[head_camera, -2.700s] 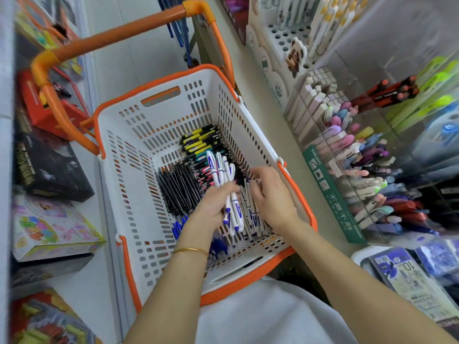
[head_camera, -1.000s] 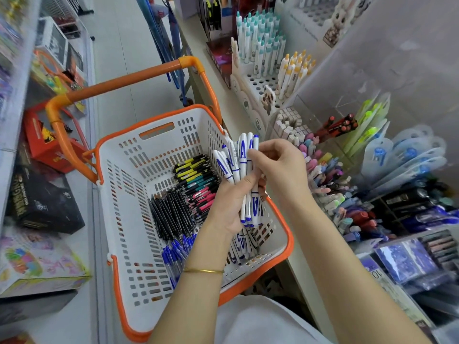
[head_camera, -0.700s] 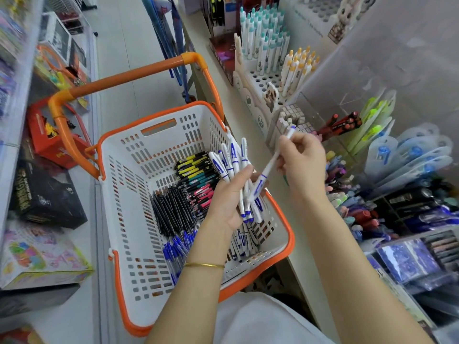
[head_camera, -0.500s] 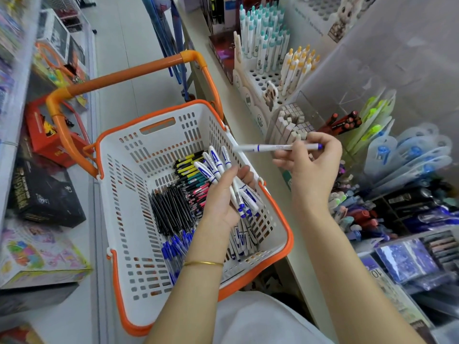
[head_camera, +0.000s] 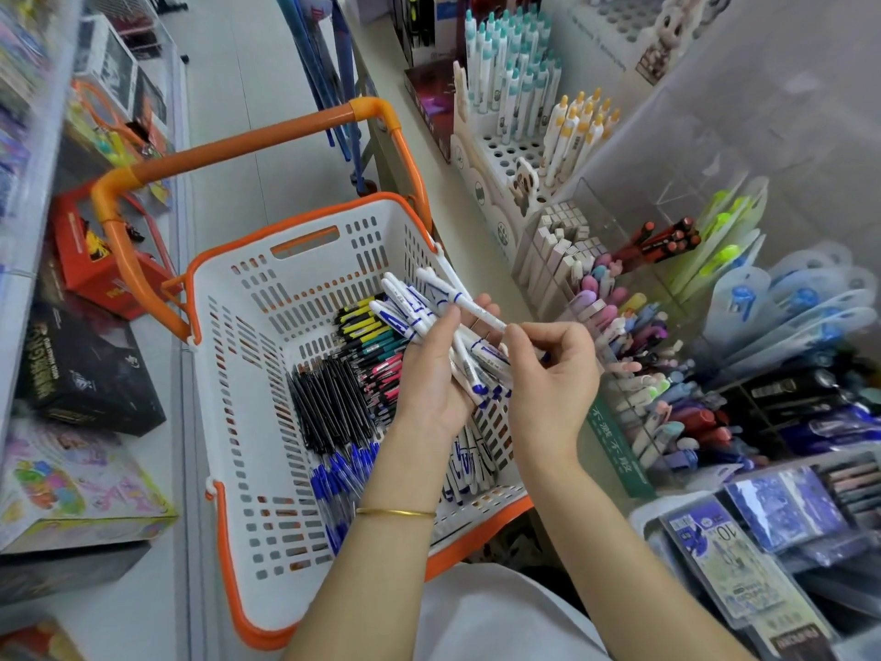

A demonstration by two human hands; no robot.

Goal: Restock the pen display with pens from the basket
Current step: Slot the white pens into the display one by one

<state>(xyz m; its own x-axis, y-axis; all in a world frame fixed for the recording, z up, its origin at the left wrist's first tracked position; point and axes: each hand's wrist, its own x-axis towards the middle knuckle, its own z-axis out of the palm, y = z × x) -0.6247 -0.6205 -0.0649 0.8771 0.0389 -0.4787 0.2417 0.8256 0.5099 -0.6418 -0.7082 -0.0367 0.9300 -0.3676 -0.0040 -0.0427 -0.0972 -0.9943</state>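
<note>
A: Where are we on grip?
B: Our left hand (head_camera: pixel 431 384) is curled round a fanned bunch of white-and-blue pens (head_camera: pixel 405 312), above the basket's right side. Our right hand (head_camera: pixel 553 374) pinches a single white pen (head_camera: pixel 469 305) between thumb and forefinger. That pen slants toward 10 o'clock, across the bunch.
A: Basket?
B: White basket (head_camera: pixel 248 374) with an orange rim, at 9 o'clock from our hands. Inside are black pens (head_camera: pixel 329 403) at 9 o'clock of the left wrist and blue pens (head_camera: pixel 343 474) at 7 o'clock.
A: Display?
B: Pen display (head_camera: pixel 612 450) at 3 o'clock of our right hand. It is near, not touching.
</note>
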